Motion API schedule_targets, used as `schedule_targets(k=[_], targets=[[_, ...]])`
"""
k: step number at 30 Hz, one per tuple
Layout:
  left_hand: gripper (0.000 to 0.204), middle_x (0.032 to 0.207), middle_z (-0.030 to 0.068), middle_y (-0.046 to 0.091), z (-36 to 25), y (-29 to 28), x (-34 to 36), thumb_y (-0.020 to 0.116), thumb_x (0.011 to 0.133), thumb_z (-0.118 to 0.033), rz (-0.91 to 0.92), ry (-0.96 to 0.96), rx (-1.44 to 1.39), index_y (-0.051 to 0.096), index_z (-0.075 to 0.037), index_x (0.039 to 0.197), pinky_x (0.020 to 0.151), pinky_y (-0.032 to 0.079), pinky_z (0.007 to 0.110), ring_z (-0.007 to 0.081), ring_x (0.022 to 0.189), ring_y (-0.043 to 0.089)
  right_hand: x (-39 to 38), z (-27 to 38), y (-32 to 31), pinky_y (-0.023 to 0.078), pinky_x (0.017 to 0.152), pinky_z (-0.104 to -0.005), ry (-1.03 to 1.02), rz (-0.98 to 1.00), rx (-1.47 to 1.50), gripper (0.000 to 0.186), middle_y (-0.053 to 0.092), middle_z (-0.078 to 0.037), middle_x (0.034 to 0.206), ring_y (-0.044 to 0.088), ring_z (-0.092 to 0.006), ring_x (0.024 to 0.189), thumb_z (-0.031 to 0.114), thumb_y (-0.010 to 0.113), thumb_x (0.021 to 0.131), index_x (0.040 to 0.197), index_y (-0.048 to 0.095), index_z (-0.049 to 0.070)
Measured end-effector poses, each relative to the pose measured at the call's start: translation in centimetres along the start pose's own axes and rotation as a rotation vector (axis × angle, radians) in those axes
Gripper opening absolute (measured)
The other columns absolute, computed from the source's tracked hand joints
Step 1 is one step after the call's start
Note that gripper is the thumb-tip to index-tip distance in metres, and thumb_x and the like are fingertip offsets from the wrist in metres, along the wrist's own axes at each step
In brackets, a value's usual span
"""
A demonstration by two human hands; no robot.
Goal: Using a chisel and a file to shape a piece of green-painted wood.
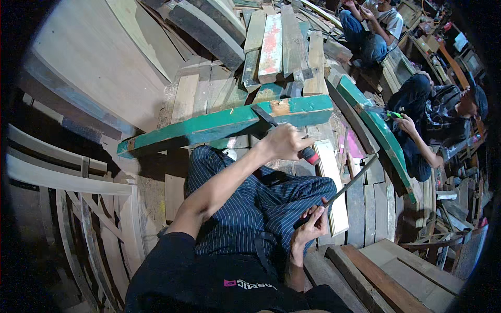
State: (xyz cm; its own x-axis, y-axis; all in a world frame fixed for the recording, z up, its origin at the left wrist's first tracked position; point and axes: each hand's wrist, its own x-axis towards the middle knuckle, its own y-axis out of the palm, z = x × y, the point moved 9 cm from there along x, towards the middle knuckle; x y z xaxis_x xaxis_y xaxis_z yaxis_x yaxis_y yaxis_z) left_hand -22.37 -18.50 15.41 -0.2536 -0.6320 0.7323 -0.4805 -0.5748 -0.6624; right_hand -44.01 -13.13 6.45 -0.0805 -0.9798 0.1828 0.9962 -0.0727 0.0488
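My left hand (286,143) grips a tool (310,155) with a red-and-black handle; its dark flat end lies against a green-painted wooden beam (209,127). The beam has worn bare patches and lies crosswise in front of my crossed legs in striped trousers. Lower and to the right, my right hand (310,224) holds a long dark thin bar (355,177) that angles up to the right, its fingers closed around the lower end. A pale board (331,156) lies beside my right knee.
Planks (271,47) are piled beyond the beam. Large panels (94,62) and wooden frames (94,224) stand left. At right, a co-worker (433,120) holds a green-handled tool over another green beam (383,141); another person (370,36) sits behind. Boards (396,271) lie lower right.
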Motion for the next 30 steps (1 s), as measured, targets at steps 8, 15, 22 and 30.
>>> schedule_targets(k=[8,15,22,30], targets=[[0.032,0.058,0.0059,0.058,-2.1,-0.6,-0.7,0.076,0.065,-0.025,-0.103,-0.035,-0.288,0.057,-0.006,0.083,0.049,0.051,0.034,0.0234,0.051,0.063,-0.1,1.3,1.0,0.036,0.048,-0.0212,0.055,0.018,0.041,0.03,0.048,-0.001,0.068,0.042,-0.0062,0.056,0.012,0.046,0.102,0.118,0.055,-0.011],[0.013,0.062,0.0018,0.05,-10.6,-5.2,2.6,0.067,0.072,-0.013,-0.112,0.271,-0.23,0.06,-0.006,0.08,0.046,0.049,0.031,0.0176,0.054,0.058,0.0,-1.9,-2.3,0.037,0.048,-0.0225,-0.078,-0.045,-0.05,0.033,0.052,-0.002,0.071,0.044,-0.0067,0.058,0.013,0.048,0.101,0.119,0.057,-0.012],[0.025,0.057,0.0056,0.055,-4.4,-1.9,-0.5,0.073,0.069,-0.023,-0.094,0.058,-0.243,0.054,-0.007,0.073,0.047,0.05,0.036,0.0234,0.051,0.062,0.1,2.2,0.5,0.037,0.048,-0.0222,0.034,-0.026,0.13,0.027,0.05,-0.002,0.07,0.044,-0.008,0.055,0.02,0.049,0.102,0.102,0.054,-0.007],[0.018,0.057,0.0046,0.052,-2.4,-0.3,-0.7,0.069,0.07,-0.018,-0.031,0.061,-0.041,0.056,-0.007,0.073,0.046,0.048,0.034,0.0221,0.05,0.059,-0.3,2.8,0.3,0.037,0.046,-0.0231,0.014,-0.024,0.152,0.033,0.05,-0.004,0.069,0.044,-0.0089,0.054,0.017,0.045,0.102,0.119,0.058,-0.01]])
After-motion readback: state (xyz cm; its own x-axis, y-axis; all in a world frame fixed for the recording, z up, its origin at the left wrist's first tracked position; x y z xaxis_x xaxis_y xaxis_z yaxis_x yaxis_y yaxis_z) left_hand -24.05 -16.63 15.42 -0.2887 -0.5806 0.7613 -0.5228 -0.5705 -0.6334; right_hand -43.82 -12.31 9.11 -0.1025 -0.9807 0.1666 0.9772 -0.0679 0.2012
